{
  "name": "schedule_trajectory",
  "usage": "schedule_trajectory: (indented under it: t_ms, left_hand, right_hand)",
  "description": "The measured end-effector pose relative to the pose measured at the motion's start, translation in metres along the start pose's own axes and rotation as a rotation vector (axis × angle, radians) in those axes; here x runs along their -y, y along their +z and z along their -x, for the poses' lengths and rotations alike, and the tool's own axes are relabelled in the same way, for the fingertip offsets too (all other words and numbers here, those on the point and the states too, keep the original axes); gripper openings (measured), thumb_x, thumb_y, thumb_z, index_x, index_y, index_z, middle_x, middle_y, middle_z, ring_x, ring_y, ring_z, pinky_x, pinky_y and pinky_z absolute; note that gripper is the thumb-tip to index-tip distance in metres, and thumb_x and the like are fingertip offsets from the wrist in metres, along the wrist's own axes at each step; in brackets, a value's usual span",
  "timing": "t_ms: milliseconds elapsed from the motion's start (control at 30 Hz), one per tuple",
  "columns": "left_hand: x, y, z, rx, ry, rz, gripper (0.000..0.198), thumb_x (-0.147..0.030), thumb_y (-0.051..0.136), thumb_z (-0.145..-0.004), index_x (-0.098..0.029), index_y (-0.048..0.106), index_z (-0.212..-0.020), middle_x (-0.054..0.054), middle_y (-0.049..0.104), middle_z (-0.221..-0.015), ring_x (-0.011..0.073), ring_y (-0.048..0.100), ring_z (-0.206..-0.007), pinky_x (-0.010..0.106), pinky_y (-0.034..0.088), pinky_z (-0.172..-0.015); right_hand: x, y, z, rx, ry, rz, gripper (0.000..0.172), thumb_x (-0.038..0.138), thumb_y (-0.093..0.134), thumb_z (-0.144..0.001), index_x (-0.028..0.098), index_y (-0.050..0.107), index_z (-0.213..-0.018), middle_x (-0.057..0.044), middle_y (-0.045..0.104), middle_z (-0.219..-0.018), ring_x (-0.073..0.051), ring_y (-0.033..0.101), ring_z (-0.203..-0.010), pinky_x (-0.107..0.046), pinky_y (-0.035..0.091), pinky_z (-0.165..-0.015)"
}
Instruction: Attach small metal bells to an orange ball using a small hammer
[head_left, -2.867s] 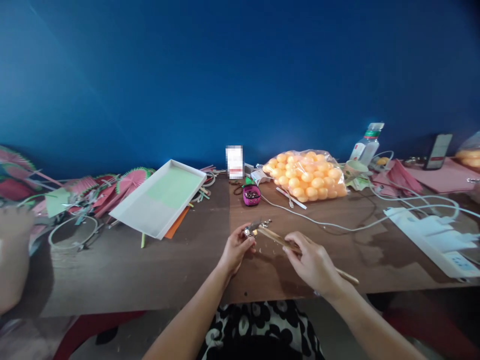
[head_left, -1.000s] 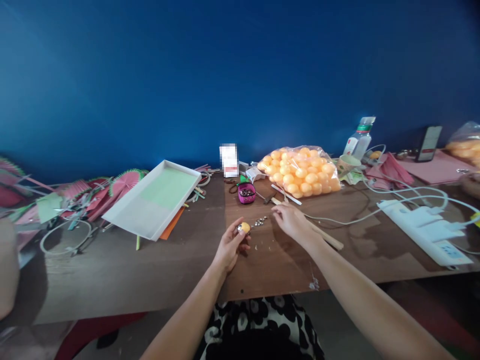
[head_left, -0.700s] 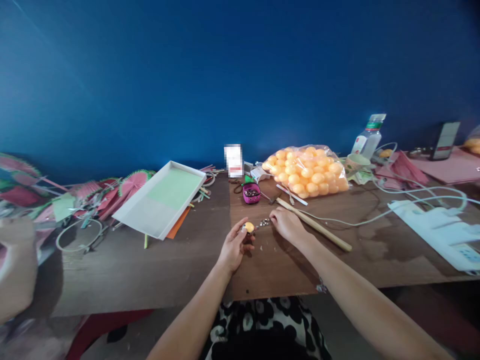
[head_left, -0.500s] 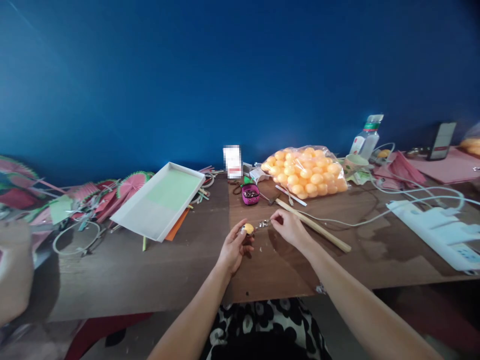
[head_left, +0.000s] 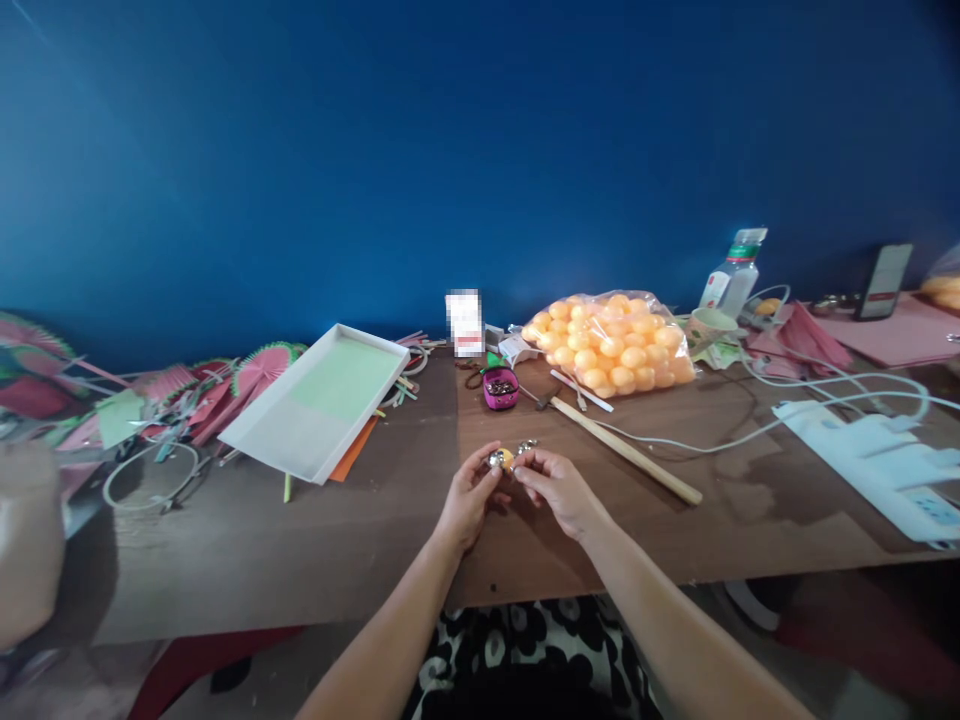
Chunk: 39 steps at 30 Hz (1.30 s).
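Between the fingertips of my left hand [head_left: 471,490] is a small orange ball [head_left: 505,459] with shiny silver pieces on it. My right hand [head_left: 553,487] is closed in a pinch right beside the ball. A short strand of silver bell-like pieces [head_left: 526,446] shows at its fingertips, though the fingers partly cover it. Both hands nearly meet, just above the brown table [head_left: 517,560]. Behind them stands a small purple container [head_left: 500,390] with dark metallic bits inside.
A hammer [head_left: 630,452] with a wooden handle lies right of my hands. Beyond it sits a clear bag of orange balls [head_left: 611,345]. A white tray [head_left: 326,405] leans at left, near pink paper fans [head_left: 262,370]. A power strip [head_left: 885,470] with cables occupies the right. Another person's arm [head_left: 28,540] shows at far left.
My right hand has moved left and slightly down, bringing the silver strand from stretched out to bunched against the ball. My left hand stays in nearly the same place.
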<state>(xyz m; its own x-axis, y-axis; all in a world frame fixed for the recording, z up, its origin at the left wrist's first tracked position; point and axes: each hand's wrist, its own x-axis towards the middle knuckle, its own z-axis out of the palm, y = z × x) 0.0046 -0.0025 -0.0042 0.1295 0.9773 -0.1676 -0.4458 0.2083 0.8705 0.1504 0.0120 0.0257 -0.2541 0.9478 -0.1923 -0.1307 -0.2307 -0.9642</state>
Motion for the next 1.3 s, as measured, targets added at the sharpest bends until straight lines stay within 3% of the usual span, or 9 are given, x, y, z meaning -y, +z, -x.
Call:
schedule_trajectory:
  t_ms: [233,467,1300]
  left_hand:
    - [0.0005,0.0015,0.0002,-0.004,0.024,0.002,0.044,-0.032,0.065,-0.073,-0.023,0.052,-0.115,0.006,0.056,-0.108,0.0107,0.059,-0.068,0.02,0.051,-0.05]
    - [-0.0039,0.0039,0.0027,0.017,0.043,-0.01,0.037,-0.029,0.064,-0.074,-0.022,0.053,-0.109,0.007,0.054,-0.115,0.0153,0.056,-0.087,0.02,0.052,-0.055]
    - [-0.0029,0.0028,0.002,-0.026,0.023,0.016,0.041,-0.027,0.068,-0.07,-0.021,0.056,-0.108,0.005,0.057,-0.106,0.0138,0.057,-0.083,0.021,0.051,-0.061]
  right_hand:
    - [0.0015,0.0021,-0.0021,-0.015,-0.017,0.037,0.022,0.037,0.062,-0.069,0.017,0.057,-0.074,0.007,0.043,-0.048,-0.005,0.033,-0.04,-0.02,0.025,-0.041]
    - [0.0009,0.0032,-0.0024,-0.017,-0.004,0.036,0.022,0.037,0.062,-0.069,0.016,0.057,-0.074,0.007,0.042,-0.048,-0.005,0.033,-0.04,-0.02,0.025,-0.041]
    - [-0.0017,0.0055,0.0008,-0.035,0.058,0.012,0.023,0.038,0.063,-0.068,0.016,0.057,-0.074,0.007,0.045,-0.047,-0.006,0.038,-0.041,-0.019,0.028,-0.041]
